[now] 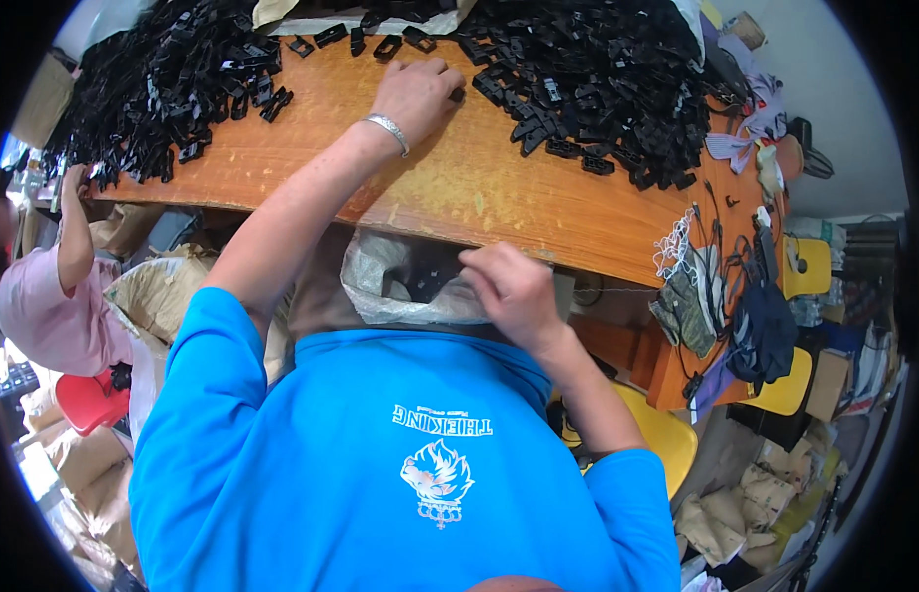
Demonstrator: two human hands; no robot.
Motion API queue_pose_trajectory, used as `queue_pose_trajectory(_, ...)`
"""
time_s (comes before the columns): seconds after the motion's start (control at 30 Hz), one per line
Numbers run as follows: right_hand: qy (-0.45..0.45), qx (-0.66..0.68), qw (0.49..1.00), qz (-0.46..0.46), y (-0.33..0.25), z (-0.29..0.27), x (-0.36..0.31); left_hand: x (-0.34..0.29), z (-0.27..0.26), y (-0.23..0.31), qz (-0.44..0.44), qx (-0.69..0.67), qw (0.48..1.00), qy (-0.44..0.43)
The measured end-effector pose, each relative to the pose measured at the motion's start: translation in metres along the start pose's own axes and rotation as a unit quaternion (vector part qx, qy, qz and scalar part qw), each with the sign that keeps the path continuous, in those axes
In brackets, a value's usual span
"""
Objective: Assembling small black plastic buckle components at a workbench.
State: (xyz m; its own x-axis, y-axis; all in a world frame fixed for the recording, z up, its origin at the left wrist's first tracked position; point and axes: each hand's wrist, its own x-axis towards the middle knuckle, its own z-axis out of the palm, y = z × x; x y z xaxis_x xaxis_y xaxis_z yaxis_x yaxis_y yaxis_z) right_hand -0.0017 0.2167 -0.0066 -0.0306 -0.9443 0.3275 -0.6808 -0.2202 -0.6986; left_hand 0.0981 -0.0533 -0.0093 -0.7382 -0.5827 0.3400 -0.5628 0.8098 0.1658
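My left hand [420, 94] reaches far over the wooden table, palm down, with its fingers curled. At its thumb side a small black plastic part [458, 95] peeks out, mostly hidden by the hand. Close to my body, my right hand [519, 296] hovers by the table's front edge with bent fingers. Its fingertips overlap the rim of a white woven sack [366, 286] that gapes between me and the table. Dark pieces [425, 281] lie inside the sack, too blurred to make out. Whatever those right fingers hold is hidden.
Large heaps of black plastic parts cover the table's far left [183, 89] and far right [598, 84]. Cables and cloths [701, 296] hang at the right end. A person in a pink shirt [60, 306] works at the left. Yellow chairs [657, 434] stand on the right.
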Motion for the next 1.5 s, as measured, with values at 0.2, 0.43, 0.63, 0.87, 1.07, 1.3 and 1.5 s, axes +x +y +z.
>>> queue_pose_trajectory(0.2, 0.158, -0.197, 0.967, 0.025, 0.059, -0.058, 0.055, -0.018, -0.013, 0.046, 0.083, -0.100, 0.991, 0.004)
queue_pose_trajectory(0.43, 0.097, -0.304, 0.945, 0.078, 0.090, -0.063, 0.086, -0.053, -0.012, 0.070, 0.047, -0.203, 0.978, -0.016)
queue_pose_trajectory(0.63, 0.085, -0.199, 0.966, 0.144, 0.084, -0.063, 0.076, -0.063, -0.015, 0.055, 0.004, -0.211, 0.978, -0.001)
queue_pose_trajectory(0.87, 0.049, -0.145, 0.988, -0.007, 0.032, -0.025, 0.086, -0.062, -0.013, 0.054, -0.011, -0.219, 0.976, -0.003)
queue_pose_trajectory(1.07, 0.044, -0.169, 0.984, -0.045, 0.041, -0.013, 0.091, -0.061, -0.011, 0.053, -0.013, -0.220, 0.975, 0.000)
queue_pose_trajectory(1.3, 0.029, -0.171, 0.983, -0.062, 0.042, -0.015, 0.092, -0.062, -0.011, 0.052, -0.004, -0.224, 0.975, 0.006)
queue_pose_trajectory(1.5, 0.024, -0.263, 0.960, -0.093, 0.042, -0.008, 0.085, -0.056, -0.013, 0.040, -0.024, -0.292, 0.956, -0.019)
